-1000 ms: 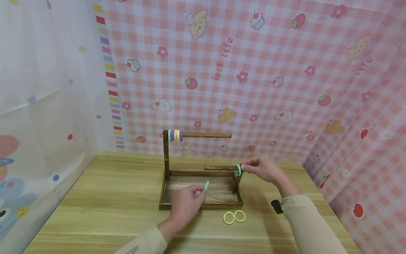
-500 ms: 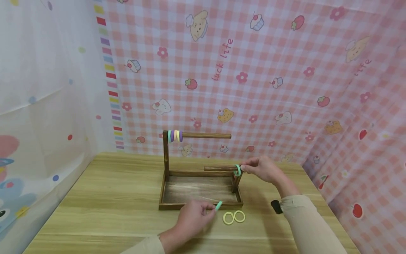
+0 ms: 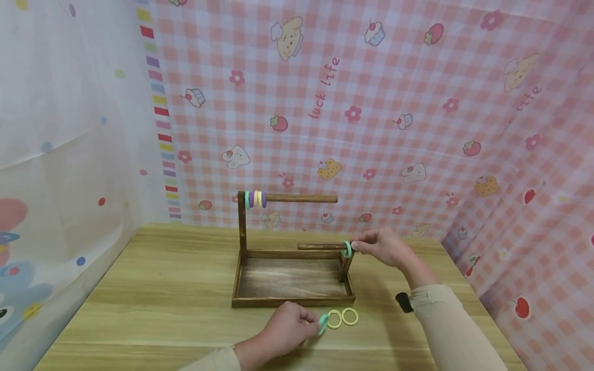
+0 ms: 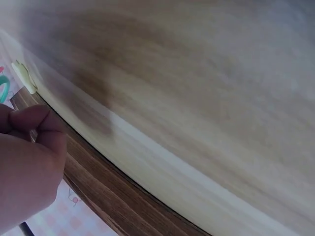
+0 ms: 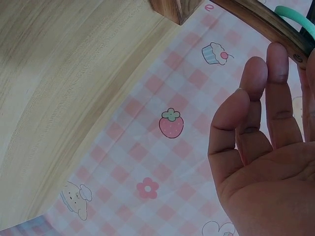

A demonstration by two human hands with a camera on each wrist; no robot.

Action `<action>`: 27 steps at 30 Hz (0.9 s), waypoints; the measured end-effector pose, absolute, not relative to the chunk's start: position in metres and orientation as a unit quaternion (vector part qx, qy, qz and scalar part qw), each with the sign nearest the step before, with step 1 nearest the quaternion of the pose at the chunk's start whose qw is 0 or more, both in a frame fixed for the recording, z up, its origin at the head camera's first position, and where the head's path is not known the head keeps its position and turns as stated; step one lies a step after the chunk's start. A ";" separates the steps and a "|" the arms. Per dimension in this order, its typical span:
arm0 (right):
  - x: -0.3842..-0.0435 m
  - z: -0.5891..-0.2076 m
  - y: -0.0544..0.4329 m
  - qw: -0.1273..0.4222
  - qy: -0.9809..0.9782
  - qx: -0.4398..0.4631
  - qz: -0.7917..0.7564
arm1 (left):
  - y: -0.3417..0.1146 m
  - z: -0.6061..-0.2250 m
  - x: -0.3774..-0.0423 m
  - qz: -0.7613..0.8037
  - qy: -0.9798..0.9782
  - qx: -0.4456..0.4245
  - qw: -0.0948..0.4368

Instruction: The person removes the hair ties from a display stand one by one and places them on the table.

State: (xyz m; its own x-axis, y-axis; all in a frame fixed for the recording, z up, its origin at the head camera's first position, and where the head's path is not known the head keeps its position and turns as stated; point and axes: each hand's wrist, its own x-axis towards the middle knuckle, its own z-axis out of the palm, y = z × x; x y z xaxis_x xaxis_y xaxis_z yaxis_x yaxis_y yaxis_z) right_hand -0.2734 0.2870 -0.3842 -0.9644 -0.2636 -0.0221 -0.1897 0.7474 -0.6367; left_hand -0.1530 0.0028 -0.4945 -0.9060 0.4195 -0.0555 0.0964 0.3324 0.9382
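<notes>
A mint-green ring (image 3: 323, 324) is pinched in my left hand (image 3: 287, 330), low over the table in front of the tray. It overlaps the nearer of two yellow rings (image 3: 341, 320) in the head view. At the right end of the wooden stand, my right hand (image 3: 385, 248) pinches the top of the short post (image 3: 345, 269). Another green ring (image 5: 295, 16) hangs on the lower rod (image 3: 320, 246) beside those fingertips. Several green, purple and yellow rings (image 3: 252, 199) sit together on the upper rod (image 3: 301, 198), against the tall post (image 3: 242, 229).
Both posts rise from a shallow wooden tray (image 3: 294, 303) on the wood-grain table (image 3: 162, 288). Behind the table hangs a pink checked cloth (image 3: 301, 139), with a white printed cloth (image 3: 69, 129) at the left. A black band (image 3: 405, 302) shows at the right wrist.
My left hand has carried the green ring from over the tray, down and rightward, to the table beside the yellow rings. The right hand stays on the short post.
</notes>
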 end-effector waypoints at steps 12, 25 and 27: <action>-0.273 -0.385 0.287 0.055 0.935 -0.118 -0.331 | 0.005 -0.501 -0.155 0.567 0.797 0.113 0.175; -0.273 -0.385 0.288 0.052 0.933 -0.122 -0.336 | 0.009 -0.502 -0.157 0.542 0.823 0.079 0.149; -0.273 -0.385 0.287 0.051 0.933 -0.121 -0.336 | 0.009 -0.502 -0.157 0.540 0.826 0.076 0.143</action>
